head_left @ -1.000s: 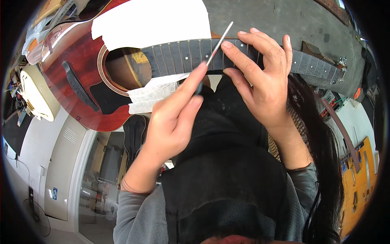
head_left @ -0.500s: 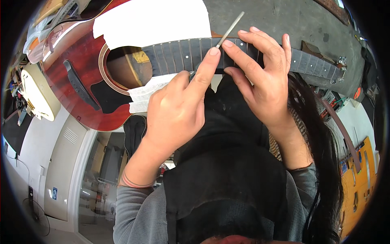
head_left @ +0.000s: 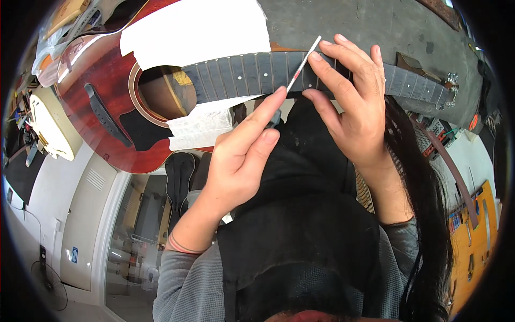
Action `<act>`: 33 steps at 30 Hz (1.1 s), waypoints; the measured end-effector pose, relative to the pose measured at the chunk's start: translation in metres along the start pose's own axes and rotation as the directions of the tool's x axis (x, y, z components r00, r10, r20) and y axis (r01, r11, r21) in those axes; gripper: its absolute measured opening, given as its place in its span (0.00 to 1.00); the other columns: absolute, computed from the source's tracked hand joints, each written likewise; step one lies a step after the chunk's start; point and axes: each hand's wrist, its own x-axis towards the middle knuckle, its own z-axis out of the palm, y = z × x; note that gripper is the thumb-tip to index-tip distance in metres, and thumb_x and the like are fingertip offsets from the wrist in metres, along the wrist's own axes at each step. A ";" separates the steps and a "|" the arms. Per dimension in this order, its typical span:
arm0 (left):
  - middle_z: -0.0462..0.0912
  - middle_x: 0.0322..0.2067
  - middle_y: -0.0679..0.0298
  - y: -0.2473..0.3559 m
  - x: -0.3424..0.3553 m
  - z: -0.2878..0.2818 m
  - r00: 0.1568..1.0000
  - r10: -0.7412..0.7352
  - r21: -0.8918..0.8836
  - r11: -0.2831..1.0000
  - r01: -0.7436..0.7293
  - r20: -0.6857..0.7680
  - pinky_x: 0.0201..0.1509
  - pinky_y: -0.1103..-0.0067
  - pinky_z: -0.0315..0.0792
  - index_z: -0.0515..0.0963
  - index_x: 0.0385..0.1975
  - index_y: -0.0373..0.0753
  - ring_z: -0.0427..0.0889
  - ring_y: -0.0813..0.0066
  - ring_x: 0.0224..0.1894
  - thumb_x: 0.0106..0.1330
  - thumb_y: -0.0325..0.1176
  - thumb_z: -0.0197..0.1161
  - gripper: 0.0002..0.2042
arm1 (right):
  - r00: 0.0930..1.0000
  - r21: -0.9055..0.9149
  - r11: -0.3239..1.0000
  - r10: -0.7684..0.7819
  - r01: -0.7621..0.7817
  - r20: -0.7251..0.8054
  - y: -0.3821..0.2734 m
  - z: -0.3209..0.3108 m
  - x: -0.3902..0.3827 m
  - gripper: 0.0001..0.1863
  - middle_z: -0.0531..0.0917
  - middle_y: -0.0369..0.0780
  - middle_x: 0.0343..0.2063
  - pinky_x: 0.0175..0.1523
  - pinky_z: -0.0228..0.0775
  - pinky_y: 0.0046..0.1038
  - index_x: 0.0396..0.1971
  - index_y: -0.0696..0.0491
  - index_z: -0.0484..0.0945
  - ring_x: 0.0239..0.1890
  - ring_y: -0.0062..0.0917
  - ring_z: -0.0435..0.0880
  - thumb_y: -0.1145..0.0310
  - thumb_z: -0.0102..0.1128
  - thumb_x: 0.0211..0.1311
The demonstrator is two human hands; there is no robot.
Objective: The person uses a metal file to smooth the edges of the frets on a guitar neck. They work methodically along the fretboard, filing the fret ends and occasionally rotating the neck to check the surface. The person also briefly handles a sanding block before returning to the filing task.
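Observation:
A dark red acoustic guitar [head_left: 110,141] lies with its fretted fingerboard [head_left: 225,78] running across in front of me. My left hand [head_left: 242,155] has hold of a slim file [head_left: 302,67], its index finger stretched along the shaft. A bit of the file's dark handle shows past the thumb; the rest of the grip is hidden. The file slants over the fingerboard. My right hand [head_left: 351,102] is spread over the neck, with the index fingertip beside the file's upper part and the thumb at the fingerboard's near edge. Whether that fingertip touches the file, I cannot tell.
White paper [head_left: 196,32] covers the guitar top beyond the soundhole, and masking tape [head_left: 198,129] covers part of the near side. Under the neck is a grey bench [head_left: 365,19]. A cream guitar body [head_left: 51,123] stands at left; a tool board [head_left: 480,241] is at right.
The file has come nearer to me and its shaft now catches the light. My left hand has shifted right and nearer, its thumb now visible. My right hand has barely moved.

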 end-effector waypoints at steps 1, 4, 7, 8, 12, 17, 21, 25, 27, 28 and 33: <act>0.89 0.50 0.53 0.000 0.003 0.002 0.999 0.031 0.049 0.998 -0.030 -0.010 0.53 0.71 0.78 0.72 0.79 0.30 0.86 0.67 0.46 0.80 0.21 0.62 0.28 | 1.000 0.002 1.000 0.001 -0.002 0.006 0.000 0.000 0.001 0.32 0.84 0.37 0.65 0.81 0.59 0.63 0.64 0.40 0.89 0.73 0.40 0.80 0.69 0.83 0.57; 0.88 0.53 0.52 -0.003 -0.001 0.002 0.998 0.037 0.024 0.999 -0.036 -0.042 0.57 0.71 0.78 0.72 0.79 0.30 0.86 0.65 0.50 0.80 0.21 0.62 0.28 | 1.000 -0.004 1.000 -0.013 0.013 0.008 0.000 -0.001 0.000 0.31 0.84 0.37 0.65 0.81 0.60 0.63 0.64 0.40 0.89 0.73 0.40 0.80 0.69 0.83 0.57; 0.87 0.57 0.50 -0.010 -0.018 -0.002 0.998 -0.048 -0.098 0.994 0.044 -0.042 0.61 0.70 0.77 0.72 0.79 0.30 0.86 0.63 0.55 0.79 0.20 0.62 0.28 | 0.999 0.027 1.000 0.010 -0.011 0.031 0.002 -0.001 -0.002 0.34 0.83 0.37 0.69 0.84 0.53 0.64 0.66 0.41 0.88 0.77 0.39 0.78 0.73 0.84 0.57; 0.87 0.58 0.49 -0.012 -0.023 -0.001 0.998 -0.053 -0.100 0.994 0.049 -0.043 0.62 0.70 0.77 0.72 0.79 0.29 0.86 0.62 0.56 0.79 0.20 0.62 0.28 | 0.999 0.026 1.000 0.006 -0.007 0.031 0.002 -0.002 -0.002 0.33 0.83 0.37 0.69 0.84 0.53 0.64 0.66 0.41 0.88 0.77 0.39 0.78 0.73 0.83 0.57; 0.86 0.63 0.47 -0.006 -0.012 0.002 0.997 0.068 0.160 0.985 -0.060 -0.046 0.67 0.70 0.77 0.73 0.78 0.29 0.86 0.59 0.62 0.79 0.20 0.63 0.28 | 0.999 0.019 1.000 -0.016 0.016 0.031 0.000 -0.001 0.000 0.34 0.83 0.37 0.69 0.84 0.53 0.64 0.66 0.40 0.88 0.76 0.40 0.79 0.73 0.83 0.57; 0.85 0.68 0.44 0.015 0.014 0.000 0.998 0.036 0.398 0.916 -0.052 0.048 0.74 0.69 0.76 0.73 0.78 0.29 0.86 0.56 0.69 0.78 0.19 0.63 0.28 | 1.000 0.023 1.000 -0.011 0.010 0.027 0.001 0.001 -0.001 0.34 0.83 0.38 0.69 0.84 0.53 0.65 0.66 0.40 0.88 0.75 0.40 0.79 0.73 0.83 0.58; 0.91 0.54 0.46 -0.008 -0.011 -0.004 1.000 0.018 0.091 0.996 -0.017 -0.008 0.53 0.66 0.85 0.75 0.78 0.37 0.92 0.54 0.49 0.74 0.17 0.64 0.31 | 1.000 0.007 1.000 -0.014 0.014 0.011 0.001 0.001 -0.001 0.33 0.84 0.38 0.66 0.82 0.57 0.63 0.65 0.39 0.89 0.73 0.41 0.80 0.71 0.82 0.57; 0.90 0.57 0.44 -0.003 0.001 -0.001 0.995 0.104 0.268 0.958 -0.101 0.003 0.55 0.67 0.86 0.76 0.78 0.37 0.93 0.50 0.52 0.75 0.17 0.63 0.30 | 1.000 -0.002 1.000 -0.024 0.024 0.006 0.000 0.001 0.000 0.32 0.84 0.38 0.65 0.81 0.59 0.63 0.65 0.39 0.89 0.72 0.41 0.81 0.70 0.82 0.57; 0.89 0.61 0.42 0.007 0.010 0.000 0.988 0.153 0.407 0.901 -0.148 0.021 0.58 0.68 0.86 0.76 0.78 0.36 0.93 0.49 0.57 0.76 0.18 0.61 0.29 | 1.000 0.000 1.000 -0.026 0.026 0.007 -0.001 0.002 0.000 0.32 0.84 0.37 0.65 0.81 0.59 0.63 0.64 0.39 0.89 0.72 0.41 0.81 0.70 0.82 0.57; 0.87 0.63 0.41 0.015 0.015 0.000 0.996 0.079 0.492 0.865 -0.093 0.049 0.61 0.68 0.85 0.76 0.77 0.35 0.92 0.48 0.59 0.77 0.18 0.62 0.28 | 1.000 0.000 1.000 -0.027 0.027 0.007 -0.001 0.002 0.001 0.31 0.84 0.37 0.64 0.81 0.60 0.64 0.64 0.39 0.89 0.72 0.41 0.81 0.70 0.82 0.58; 0.87 0.66 0.44 -0.007 0.017 0.000 0.942 0.319 0.244 0.927 -0.286 -0.107 0.63 0.72 0.83 0.76 0.77 0.33 0.93 0.53 0.60 0.79 0.21 0.62 0.26 | 0.999 -0.010 0.999 -0.032 0.032 -0.004 0.001 0.002 0.000 0.31 0.84 0.37 0.64 0.81 0.61 0.64 0.64 0.39 0.90 0.72 0.41 0.81 0.70 0.83 0.58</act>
